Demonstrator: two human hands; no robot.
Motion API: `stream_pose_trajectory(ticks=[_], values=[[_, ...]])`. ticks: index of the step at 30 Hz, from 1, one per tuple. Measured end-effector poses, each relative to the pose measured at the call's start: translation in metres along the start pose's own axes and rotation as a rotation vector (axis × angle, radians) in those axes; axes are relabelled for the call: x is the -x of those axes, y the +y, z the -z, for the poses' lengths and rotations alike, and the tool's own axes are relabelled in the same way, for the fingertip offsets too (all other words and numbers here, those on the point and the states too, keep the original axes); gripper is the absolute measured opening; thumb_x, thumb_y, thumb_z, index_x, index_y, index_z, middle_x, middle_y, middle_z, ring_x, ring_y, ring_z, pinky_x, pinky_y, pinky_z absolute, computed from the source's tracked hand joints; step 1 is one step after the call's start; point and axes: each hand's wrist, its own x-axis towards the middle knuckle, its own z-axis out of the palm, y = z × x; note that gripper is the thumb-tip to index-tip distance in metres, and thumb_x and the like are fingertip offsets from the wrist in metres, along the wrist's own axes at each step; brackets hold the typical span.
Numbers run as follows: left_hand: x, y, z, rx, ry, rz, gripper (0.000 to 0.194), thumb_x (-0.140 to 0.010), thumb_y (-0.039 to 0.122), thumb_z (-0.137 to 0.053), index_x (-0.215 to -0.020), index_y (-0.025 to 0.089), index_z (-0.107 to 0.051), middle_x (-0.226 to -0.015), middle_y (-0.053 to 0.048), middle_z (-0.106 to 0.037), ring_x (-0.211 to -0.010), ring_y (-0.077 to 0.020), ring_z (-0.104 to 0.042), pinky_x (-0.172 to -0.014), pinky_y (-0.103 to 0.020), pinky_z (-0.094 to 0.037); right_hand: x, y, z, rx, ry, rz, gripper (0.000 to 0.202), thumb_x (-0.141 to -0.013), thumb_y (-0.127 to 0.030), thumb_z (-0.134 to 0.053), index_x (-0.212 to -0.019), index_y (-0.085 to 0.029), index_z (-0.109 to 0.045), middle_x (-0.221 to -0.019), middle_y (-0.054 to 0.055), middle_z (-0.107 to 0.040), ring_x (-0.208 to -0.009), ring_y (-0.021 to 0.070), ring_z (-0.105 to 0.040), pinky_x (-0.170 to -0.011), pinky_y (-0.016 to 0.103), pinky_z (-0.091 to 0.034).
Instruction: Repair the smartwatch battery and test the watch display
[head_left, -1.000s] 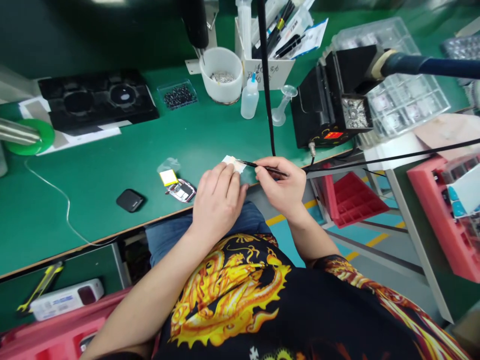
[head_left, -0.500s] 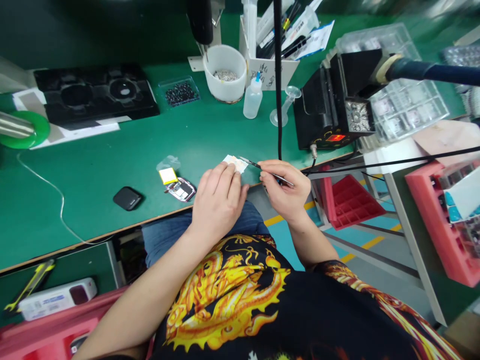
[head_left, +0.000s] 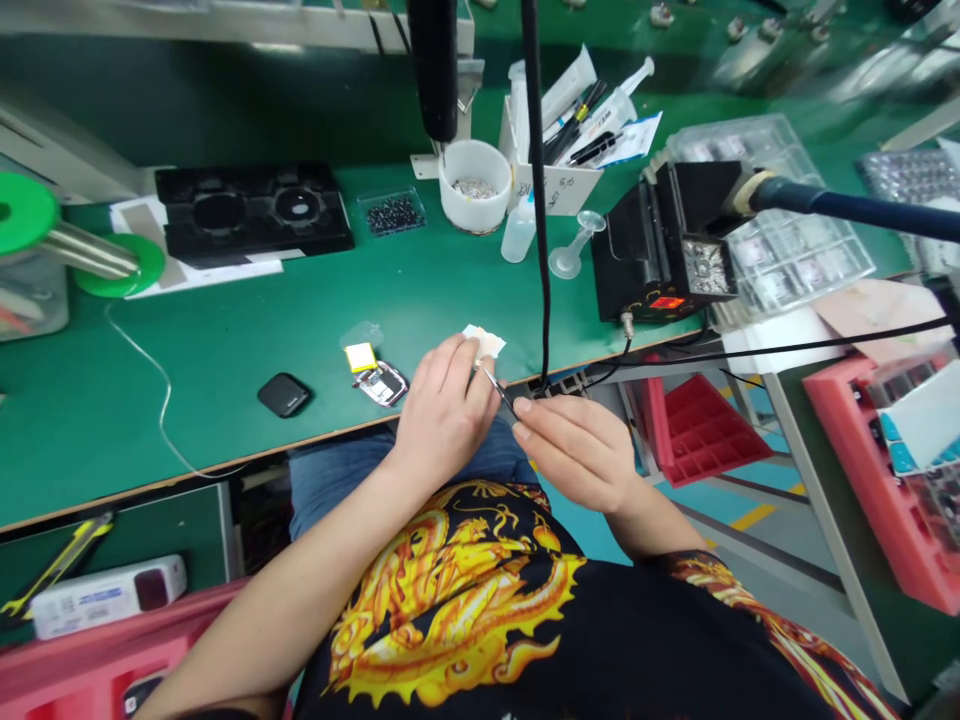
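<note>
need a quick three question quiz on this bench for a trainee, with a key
1. Which hand holds the slim tool?
2. True or false: the squeeze bottle stands between the white bowl and the clear spool-shaped piece.
3. Pick one. Nearest the left hand lies: A the white sheet; B the black case; C the squeeze bottle.

Key: 1 the right hand; 2 true; 3 A

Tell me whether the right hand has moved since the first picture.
Yes: the right hand drew back, down the view. It overlapped the green bench then; now it shows just below the bench's front edge.
</note>
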Motion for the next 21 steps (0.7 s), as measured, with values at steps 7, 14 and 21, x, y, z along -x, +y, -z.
stream_pose_trajectory(ticks=[7, 14, 21], values=[[0.014, 0.006, 0.019, 0.208, 0.14, -0.049, 0.035, -0.101, 0.015, -0.071, -0.135, 0.019, -0.066, -0.139, -0.02, -0.073, -0.141, -0.0352, -0.065, -0.116, -0.057, -0.058, -0.021, -0.005, 0.021, 0.011, -0.108, 0.156, 0.014, -0.1, -0.014, -0.074, -0.105, -0.025, -0.081, -0.124, 0.006, -0.081, -0.119, 0.0246, -0.079, -0.096, 0.037, -0.075], [0.031, 0.025, 0.07, 0.809, 0.134, 0.332, 0.022, -0.104, 0.012, -0.069, -0.122, 0.023, -0.076, -0.117, -0.007, -0.081, -0.109, -0.0192, -0.077, -0.098, -0.038, -0.065, -0.036, -0.004, 0.02, 0.067, 0.002, 0.467, 0.016, -0.104, -0.024, -0.071, -0.094, -0.027, -0.082, -0.116, 0.003, -0.083, -0.108, 0.0215, -0.081, -0.086, 0.03, -0.076], [0.039, 0.026, 0.08, 0.974, 0.171, 0.479, 0.014, -0.105, 0.017, -0.071, -0.114, 0.023, -0.081, -0.109, -0.006, -0.082, -0.101, -0.0178, -0.079, -0.09, -0.034, -0.066, -0.041, -0.006, 0.019, -0.018, -0.079, 0.498, 0.011, -0.102, -0.022, -0.075, -0.099, -0.031, -0.081, -0.125, -0.003, -0.081, -0.118, 0.0192, -0.079, -0.092, 0.029, -0.075]])
